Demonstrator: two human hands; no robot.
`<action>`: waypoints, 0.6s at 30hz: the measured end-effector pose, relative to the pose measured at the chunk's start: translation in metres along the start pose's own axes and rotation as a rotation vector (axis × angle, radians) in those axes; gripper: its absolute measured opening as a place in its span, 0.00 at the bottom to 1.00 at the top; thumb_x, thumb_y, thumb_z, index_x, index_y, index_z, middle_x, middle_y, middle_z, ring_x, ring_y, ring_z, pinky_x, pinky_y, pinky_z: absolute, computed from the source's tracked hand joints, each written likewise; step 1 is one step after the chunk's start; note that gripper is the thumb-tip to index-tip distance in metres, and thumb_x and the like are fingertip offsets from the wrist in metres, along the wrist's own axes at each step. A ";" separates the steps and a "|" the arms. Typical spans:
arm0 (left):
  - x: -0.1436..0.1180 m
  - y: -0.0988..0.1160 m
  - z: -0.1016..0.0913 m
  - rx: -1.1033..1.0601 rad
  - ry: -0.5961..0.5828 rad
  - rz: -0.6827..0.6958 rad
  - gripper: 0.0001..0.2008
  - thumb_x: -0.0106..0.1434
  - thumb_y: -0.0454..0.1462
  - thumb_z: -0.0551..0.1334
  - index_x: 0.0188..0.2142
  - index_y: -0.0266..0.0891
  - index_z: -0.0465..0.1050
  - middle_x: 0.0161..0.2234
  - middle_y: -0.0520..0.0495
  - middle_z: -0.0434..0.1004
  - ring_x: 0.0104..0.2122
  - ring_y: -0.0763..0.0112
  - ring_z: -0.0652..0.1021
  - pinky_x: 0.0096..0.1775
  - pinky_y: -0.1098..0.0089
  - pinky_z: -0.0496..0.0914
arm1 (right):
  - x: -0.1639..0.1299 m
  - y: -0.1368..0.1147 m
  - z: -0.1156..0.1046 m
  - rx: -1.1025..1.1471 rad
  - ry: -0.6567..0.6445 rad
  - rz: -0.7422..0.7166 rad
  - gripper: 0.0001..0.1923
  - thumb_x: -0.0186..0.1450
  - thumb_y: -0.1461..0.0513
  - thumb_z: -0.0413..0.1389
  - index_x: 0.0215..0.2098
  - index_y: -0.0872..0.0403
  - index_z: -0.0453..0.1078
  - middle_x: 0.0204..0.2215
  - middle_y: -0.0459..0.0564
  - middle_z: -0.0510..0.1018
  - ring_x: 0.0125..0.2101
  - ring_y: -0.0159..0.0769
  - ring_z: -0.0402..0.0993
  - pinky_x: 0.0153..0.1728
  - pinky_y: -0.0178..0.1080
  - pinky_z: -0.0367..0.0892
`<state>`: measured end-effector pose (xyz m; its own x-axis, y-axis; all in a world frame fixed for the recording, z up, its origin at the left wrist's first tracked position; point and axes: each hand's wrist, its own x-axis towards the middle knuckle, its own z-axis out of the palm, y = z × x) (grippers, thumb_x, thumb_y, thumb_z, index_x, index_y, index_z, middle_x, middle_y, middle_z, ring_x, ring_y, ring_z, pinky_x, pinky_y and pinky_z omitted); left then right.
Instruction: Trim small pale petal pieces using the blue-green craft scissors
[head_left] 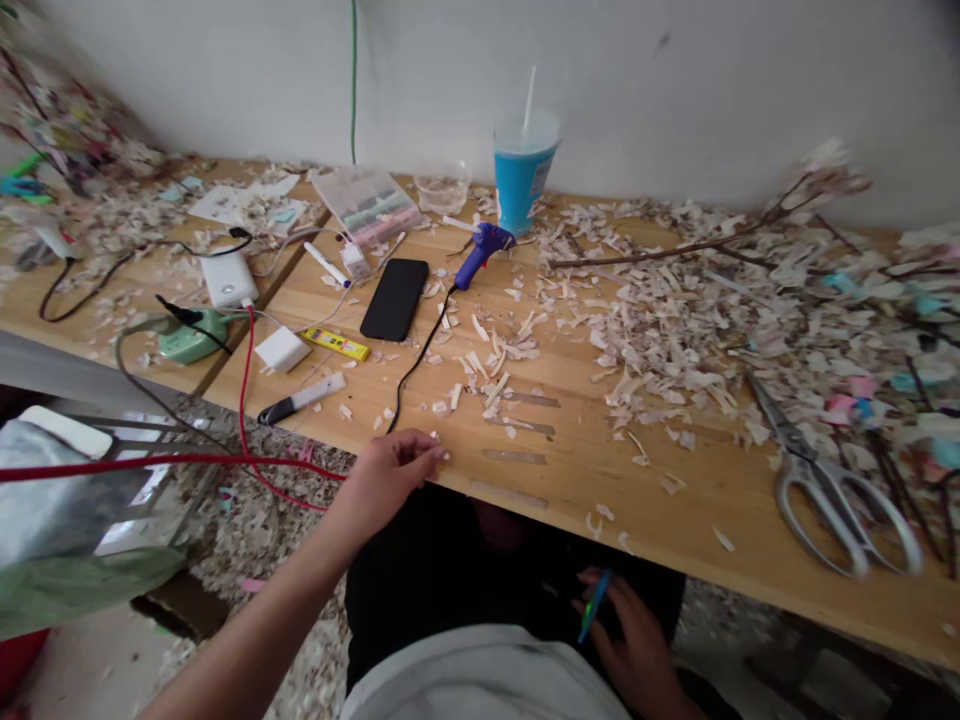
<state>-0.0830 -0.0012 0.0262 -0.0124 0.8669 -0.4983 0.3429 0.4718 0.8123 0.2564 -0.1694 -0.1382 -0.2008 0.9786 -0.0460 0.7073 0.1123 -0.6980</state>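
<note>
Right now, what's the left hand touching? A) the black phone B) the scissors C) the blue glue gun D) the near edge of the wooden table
D: the left hand rests its fingertips on the near edge of the wooden table, beside the black cord; the scissors, glue gun and phone all lie apart from it.

A wooden table (570, 470) strewn with pale shavings (675, 330). The left hand (390, 475) rests its fingertips on the near table edge at seven o'clock. The right hand (634, 640), at five o'clock below the table, holds a thin blue-green tool (594, 607). Scissors (825, 480) lie at three o'clock; a black phone (395, 298), blue glue gun (480, 250) and blue cup (523, 175) sit toward twelve.
</note>
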 end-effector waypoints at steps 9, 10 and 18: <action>0.015 0.014 -0.020 0.489 0.293 0.293 0.15 0.64 0.43 0.57 0.42 0.41 0.79 0.37 0.45 0.81 0.38 0.63 0.78 0.43 0.67 0.70 | 0.006 0.006 -0.002 -0.082 -0.057 -0.064 0.17 0.64 0.58 0.52 0.50 0.51 0.69 0.46 0.55 0.79 0.47 0.46 0.76 0.47 0.48 0.74; 0.013 0.013 -0.017 0.505 0.319 0.326 0.15 0.65 0.43 0.56 0.43 0.40 0.78 0.38 0.45 0.81 0.39 0.64 0.78 0.43 0.67 0.71 | 0.006 0.007 -0.002 -0.089 -0.061 -0.056 0.17 0.64 0.58 0.51 0.50 0.51 0.69 0.47 0.55 0.78 0.48 0.47 0.76 0.46 0.48 0.74; -0.009 -0.030 0.007 0.758 0.551 0.639 0.18 0.66 0.36 0.57 0.55 0.40 0.68 0.53 0.41 0.72 0.57 0.57 0.69 0.58 0.55 0.64 | 0.006 0.012 0.004 -0.110 -0.004 -0.092 0.17 0.63 0.59 0.53 0.50 0.51 0.69 0.45 0.54 0.80 0.46 0.47 0.77 0.44 0.48 0.76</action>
<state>-0.0870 -0.0243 0.0042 0.0214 0.9553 0.2948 0.9129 -0.1389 0.3837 0.2616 -0.1626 -0.1497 -0.2705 0.9626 0.0117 0.7559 0.2199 -0.6167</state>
